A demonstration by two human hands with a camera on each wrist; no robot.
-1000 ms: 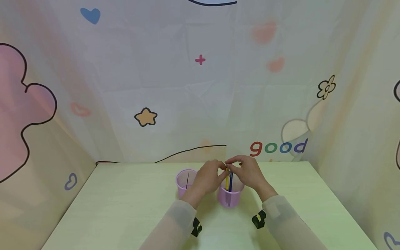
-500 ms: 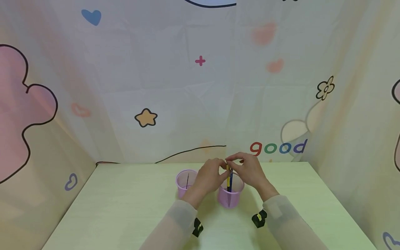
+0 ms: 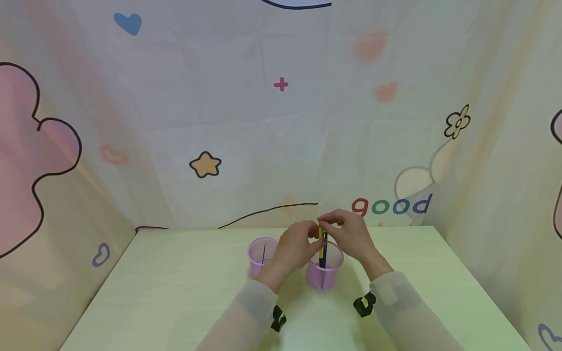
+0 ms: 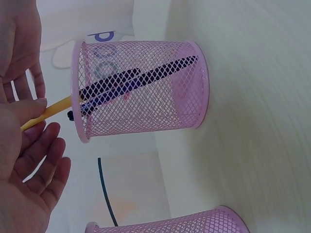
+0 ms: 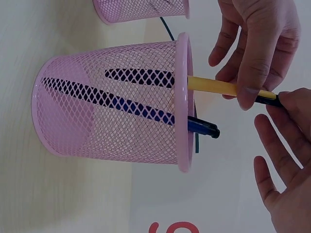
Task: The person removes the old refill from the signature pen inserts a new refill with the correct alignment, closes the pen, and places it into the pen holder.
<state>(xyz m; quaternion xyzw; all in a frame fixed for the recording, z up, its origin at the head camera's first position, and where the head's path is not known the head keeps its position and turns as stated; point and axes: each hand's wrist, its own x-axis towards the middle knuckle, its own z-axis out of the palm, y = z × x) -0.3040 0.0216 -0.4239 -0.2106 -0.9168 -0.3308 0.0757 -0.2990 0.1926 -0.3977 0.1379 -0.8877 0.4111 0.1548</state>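
A yellow pen with black ends (image 5: 211, 86) stands partly inside a pink mesh pen cup (image 3: 315, 279), its black lower end above the cup's bottom. My left hand (image 3: 296, 245) pinches the yellow barrel between thumb and fingers just above the rim. At the pen's black top end, my right hand (image 3: 351, 236) pinches with thumb and index finger, while its other fingers are spread in the right wrist view. Beside it, a blue pen with a black end (image 5: 203, 127) leans in the same cup, touched by neither hand.
A second pink mesh cup (image 3: 256, 268) stands to the left, partly behind my left hand, with a thin dark stick-like line (image 3: 264, 253) seen at it. Both cups are on a pale table (image 3: 184, 282). A printed curtain (image 3: 246, 122) hangs behind.
The yellow pen has risen a little in the cup, showing more of its black lower part. My right hand has moved slightly upward with it; the left hand has shifted only a little.
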